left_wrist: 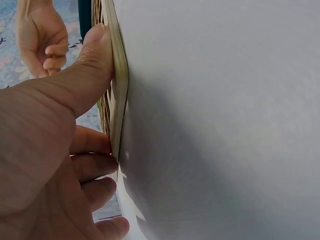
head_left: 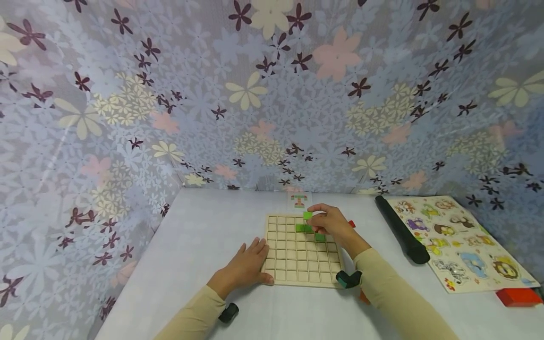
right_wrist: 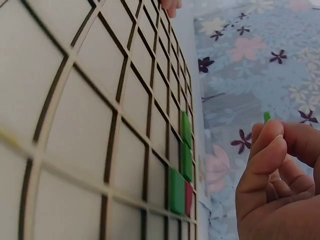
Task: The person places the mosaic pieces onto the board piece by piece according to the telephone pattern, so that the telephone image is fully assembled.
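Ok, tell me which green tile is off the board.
The green tile pinched by the right hand; the other visible green tiles sit in the board.

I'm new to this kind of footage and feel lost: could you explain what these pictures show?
There's no machine: these are a person's bare hands. The wide picture comes from a head-worn camera, the other two from one on each wrist. On the table, the left hand touches the edge of a gridded board with a few tiles on it. The right hand has a green tile in its fingertip grip. A card lies beyond the board.
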The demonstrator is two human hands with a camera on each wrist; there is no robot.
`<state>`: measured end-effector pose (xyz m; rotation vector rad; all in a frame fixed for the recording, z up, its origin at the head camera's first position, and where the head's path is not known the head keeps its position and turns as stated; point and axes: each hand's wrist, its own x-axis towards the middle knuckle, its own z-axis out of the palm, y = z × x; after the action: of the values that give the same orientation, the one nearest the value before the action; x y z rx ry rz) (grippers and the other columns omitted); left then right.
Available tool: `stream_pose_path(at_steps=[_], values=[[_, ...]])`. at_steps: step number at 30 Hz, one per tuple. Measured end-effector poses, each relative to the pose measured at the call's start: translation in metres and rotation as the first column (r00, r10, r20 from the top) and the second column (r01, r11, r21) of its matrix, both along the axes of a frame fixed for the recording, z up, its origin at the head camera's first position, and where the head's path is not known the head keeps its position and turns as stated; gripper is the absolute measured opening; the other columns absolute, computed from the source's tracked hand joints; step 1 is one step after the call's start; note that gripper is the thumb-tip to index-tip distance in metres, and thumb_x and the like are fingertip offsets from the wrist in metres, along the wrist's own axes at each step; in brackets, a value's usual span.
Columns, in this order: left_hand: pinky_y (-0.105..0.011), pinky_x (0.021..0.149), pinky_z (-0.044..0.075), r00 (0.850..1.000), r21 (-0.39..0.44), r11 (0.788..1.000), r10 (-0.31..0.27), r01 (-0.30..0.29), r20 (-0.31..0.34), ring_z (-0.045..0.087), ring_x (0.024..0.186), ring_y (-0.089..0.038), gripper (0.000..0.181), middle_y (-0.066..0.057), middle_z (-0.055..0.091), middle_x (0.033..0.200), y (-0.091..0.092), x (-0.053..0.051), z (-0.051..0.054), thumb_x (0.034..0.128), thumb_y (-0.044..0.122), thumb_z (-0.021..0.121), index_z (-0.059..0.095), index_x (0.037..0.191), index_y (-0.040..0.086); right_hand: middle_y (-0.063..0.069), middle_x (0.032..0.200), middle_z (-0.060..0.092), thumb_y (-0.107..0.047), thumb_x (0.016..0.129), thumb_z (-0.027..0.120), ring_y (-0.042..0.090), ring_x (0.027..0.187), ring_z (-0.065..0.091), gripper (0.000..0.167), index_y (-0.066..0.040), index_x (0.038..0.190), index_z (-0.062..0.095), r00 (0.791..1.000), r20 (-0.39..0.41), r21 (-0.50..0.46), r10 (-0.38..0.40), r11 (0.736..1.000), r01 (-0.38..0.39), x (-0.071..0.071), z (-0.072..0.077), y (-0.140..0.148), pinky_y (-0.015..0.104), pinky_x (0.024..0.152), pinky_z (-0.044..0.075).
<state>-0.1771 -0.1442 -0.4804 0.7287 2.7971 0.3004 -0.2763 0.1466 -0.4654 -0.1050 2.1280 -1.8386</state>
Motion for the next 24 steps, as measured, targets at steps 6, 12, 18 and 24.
stream_pose_path(at_steps=[6, 12, 18, 24], values=[[-0.059, 0.12, 0.026, 1.0, -0.003, 1.0, -0.006, 0.006, -0.012, 0.023, 0.154, -0.035, 0.098, -0.018, 0.031, 0.164, 0.0, -0.001, 0.0, 0.0841, 0.056, 0.075, 0.038, 0.155, -0.001, 0.014, 0.088, 0.072, -0.013, 0.095, 0.07, 0.016, 0.068, 0.063, 0.05, -0.001, 0.14, 0.052, 1.0, 0.008, 0.038, 0.028, 0.999, -0.028, -0.005, -0.007, -0.019, 0.03, 0.063, 0.049], [-0.061, 0.119, 0.026, 1.0, 0.012, 1.0, -0.01, 0.01, 0.0, 0.022, 0.155, -0.037, 0.093, -0.019, 0.029, 0.165, -0.002, -0.002, -0.002, 0.0854, 0.057, 0.072, 0.038, 0.158, 0.008, 0.014, 0.093, 0.07, -0.009, 0.096, 0.068, 0.018, 0.063, 0.059, 0.042, 0.003, 0.134, 0.056, 0.996, -0.05, 0.143, 0.08, 0.987, -0.072, -0.012, -0.016, -0.038, 0.032, 0.061, 0.044], [-0.064, 0.118, 0.025, 0.999, 0.019, 0.999, -0.034, 0.033, 0.002, 0.022, 0.154, -0.039, 0.083, -0.021, 0.029, 0.164, -0.004, -0.001, -0.002, 0.0865, 0.056, 0.07, 0.043, 0.157, 0.021, 0.009, 0.103, 0.068, -0.013, 0.093, 0.07, 0.02, 0.077, 0.061, 0.031, -0.005, 0.122, 0.067, 0.977, -0.159, 0.439, 0.142, 0.897, -0.059, -0.01, -0.02, -0.052, 0.035, 0.069, 0.052], [-0.065, 0.118, 0.025, 0.999, 0.015, 0.999, -0.041, 0.041, 0.012, 0.022, 0.154, -0.04, 0.079, -0.022, 0.028, 0.164, -0.004, 0.0, -0.002, 0.0867, 0.056, 0.07, 0.046, 0.155, 0.025, 0.008, 0.102, 0.067, -0.012, 0.092, 0.071, 0.022, 0.087, 0.061, 0.028, -0.004, 0.119, 0.069, 0.97, -0.191, 0.551, 0.152, 0.834, -0.022, -0.005, -0.016, -0.06, 0.039, 0.075, 0.052]])
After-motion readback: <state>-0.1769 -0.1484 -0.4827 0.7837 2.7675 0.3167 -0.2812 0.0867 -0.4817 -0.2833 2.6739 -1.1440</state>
